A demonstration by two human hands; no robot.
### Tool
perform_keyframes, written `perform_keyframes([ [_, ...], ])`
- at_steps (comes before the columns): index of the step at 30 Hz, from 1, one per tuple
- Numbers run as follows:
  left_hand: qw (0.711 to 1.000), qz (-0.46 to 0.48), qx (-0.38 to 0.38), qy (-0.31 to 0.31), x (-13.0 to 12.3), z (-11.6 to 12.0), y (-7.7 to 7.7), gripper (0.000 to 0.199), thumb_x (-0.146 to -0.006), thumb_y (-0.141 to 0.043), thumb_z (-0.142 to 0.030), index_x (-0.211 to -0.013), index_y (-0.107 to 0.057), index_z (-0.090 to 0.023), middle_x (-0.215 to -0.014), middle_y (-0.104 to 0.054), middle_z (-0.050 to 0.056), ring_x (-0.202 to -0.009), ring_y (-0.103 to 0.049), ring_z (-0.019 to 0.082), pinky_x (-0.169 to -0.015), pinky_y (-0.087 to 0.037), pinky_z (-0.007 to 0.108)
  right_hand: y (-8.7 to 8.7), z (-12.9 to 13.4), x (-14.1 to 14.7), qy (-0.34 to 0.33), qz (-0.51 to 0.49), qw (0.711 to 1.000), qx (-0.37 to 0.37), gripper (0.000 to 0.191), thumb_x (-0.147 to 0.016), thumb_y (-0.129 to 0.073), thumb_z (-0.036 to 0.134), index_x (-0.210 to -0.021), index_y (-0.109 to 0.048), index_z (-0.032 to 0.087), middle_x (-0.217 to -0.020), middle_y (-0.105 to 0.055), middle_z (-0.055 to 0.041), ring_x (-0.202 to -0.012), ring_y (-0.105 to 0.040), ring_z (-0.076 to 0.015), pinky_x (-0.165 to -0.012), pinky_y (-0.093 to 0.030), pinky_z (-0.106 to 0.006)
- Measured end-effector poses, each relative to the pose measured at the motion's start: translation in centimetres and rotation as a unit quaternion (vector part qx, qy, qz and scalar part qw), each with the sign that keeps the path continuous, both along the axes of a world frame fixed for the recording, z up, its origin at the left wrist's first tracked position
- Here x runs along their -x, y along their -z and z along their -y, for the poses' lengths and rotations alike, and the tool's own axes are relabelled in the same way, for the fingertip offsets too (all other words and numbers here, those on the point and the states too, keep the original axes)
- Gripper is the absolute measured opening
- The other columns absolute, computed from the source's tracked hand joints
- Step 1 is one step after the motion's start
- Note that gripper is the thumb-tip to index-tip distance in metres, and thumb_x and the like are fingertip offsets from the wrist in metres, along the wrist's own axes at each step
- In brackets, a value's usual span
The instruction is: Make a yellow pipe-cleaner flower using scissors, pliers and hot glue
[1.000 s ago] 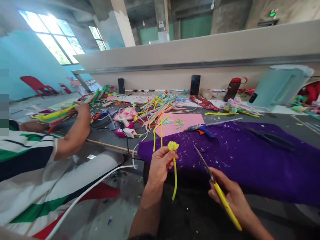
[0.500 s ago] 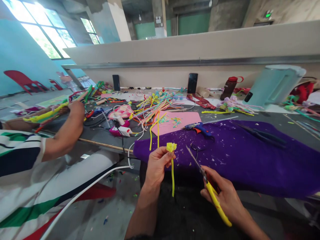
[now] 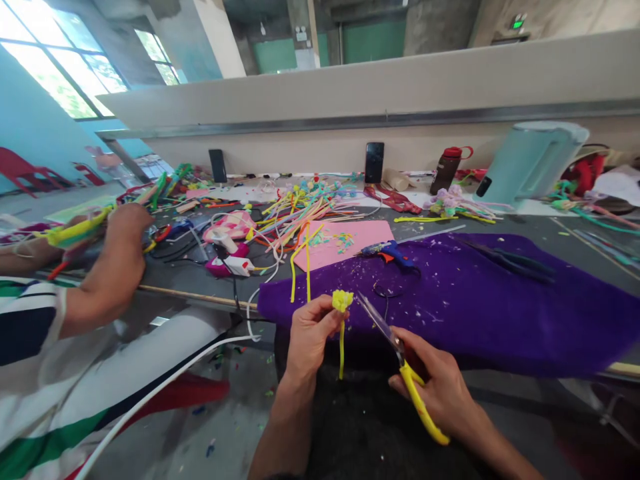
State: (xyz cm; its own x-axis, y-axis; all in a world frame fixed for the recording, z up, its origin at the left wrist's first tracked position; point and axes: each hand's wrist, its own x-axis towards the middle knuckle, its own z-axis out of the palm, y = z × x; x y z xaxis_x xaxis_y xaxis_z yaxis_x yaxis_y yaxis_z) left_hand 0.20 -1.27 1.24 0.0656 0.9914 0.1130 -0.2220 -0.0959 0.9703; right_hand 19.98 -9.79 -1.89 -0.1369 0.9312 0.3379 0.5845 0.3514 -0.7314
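Observation:
My left hand point(image 3: 307, 333) pinches a yellow pipe-cleaner flower point(image 3: 342, 301) just under its fuzzy head, and the stem hangs down below my fingers. My right hand point(image 3: 436, 387) grips yellow-handled scissors point(image 3: 400, 360). Their blades point up and left, with the tips close to the flower head. Both hands are at the near edge of a purple felt sheet point(image 3: 490, 300) strewn with small clippings.
A blue glue gun point(image 3: 387, 251) and a pink sheet point(image 3: 345, 241) lie beyond the felt, with a heap of coloured pipe cleaners point(image 3: 305, 207) behind. A co-worker's arm point(image 3: 107, 273) at left holds a bundle. A pale jug point(image 3: 530, 163), bottle point(image 3: 445, 170) and phones point(image 3: 374, 162) stand at the back.
The scissors have moved up and left, bringing the blade tips close to the flower head. My view has shifted slightly right. The co-worker's hand stays on the bundle.

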Motion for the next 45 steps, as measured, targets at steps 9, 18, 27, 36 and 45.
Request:
perform_keyframes([
  [9, 1.0, -0.011, 0.002, 0.01, -0.4, 0.4, 0.0, 0.011, -0.067, -0.069, -0.024, -0.073, -0.066, -0.015, -0.057, -0.059, -0.002, -0.046, -0.043, 0.005, -0.043, -0.032, 0.017, 0.3, -0.5, 0.6, 0.015, 0.025, 0.997, -0.074, 0.059, -0.07, -0.067, 0.024, -0.123, -0.042, 0.023, -0.071, -0.052, 0.0029, -0.056, -0.047, -0.0103, -0.053, -0.04, -0.02],
  [18, 1.0, -0.009, 0.012, 0.014, -0.5, 0.2, -0.1, 0.012, -0.069, -0.068, -0.025, -0.074, -0.067, -0.015, -0.06, -0.062, 0.0, -0.047, -0.046, 0.006, -0.043, -0.031, 0.017, 0.4, -0.4, 0.2, 0.031, -0.015, 0.999, -0.014, 0.058, -0.069, -0.065, 0.021, -0.123, -0.042, 0.026, -0.07, -0.053, 0.0046, -0.054, -0.047, -0.0097, -0.052, -0.039, -0.02],
  [27, 0.999, 0.03, 0.043, -0.009, -0.2, -0.3, 0.1, 0.015, -0.064, -0.071, -0.026, -0.075, -0.067, -0.016, -0.06, -0.064, 0.0, -0.044, -0.046, 0.004, -0.04, -0.033, 0.015, -1.0, -0.2, -1.8, 0.033, 0.06, 0.998, 0.013, 0.058, -0.066, -0.068, 0.026, -0.12, -0.048, 0.023, -0.072, -0.056, 0.0031, -0.058, -0.051, -0.0105, -0.056, -0.04, -0.021],
  [36, 0.996, 0.055, 0.07, -0.021, 0.0, -0.8, -0.2, 0.015, -0.057, -0.074, -0.023, -0.068, -0.066, -0.015, -0.057, -0.063, -0.001, -0.043, -0.046, 0.003, -0.039, -0.034, 0.012, -4.7, 0.2, -6.9, 0.051, 0.226, 0.972, 0.026, 0.053, -0.075, -0.06, 0.038, -0.124, -0.047, 0.024, -0.084, -0.064, -0.0013, -0.068, -0.058, -0.0144, -0.061, -0.043, -0.024],
  [45, 0.988, 0.107, 0.114, -0.009, -0.3, -0.9, -0.9, 0.018, -0.056, -0.074, -0.022, -0.064, -0.061, -0.013, -0.053, -0.06, -0.001, -0.038, -0.042, 0.002, -0.036, -0.03, 0.013, -3.1, -6.0, -14.9, 0.228, 0.417, 0.88, 0.021, 0.054, -0.077, -0.048, 0.053, -0.125, -0.048, 0.028, -0.091, -0.069, -0.0047, -0.072, -0.065, -0.0256, -0.048, -0.039, -0.027],
])
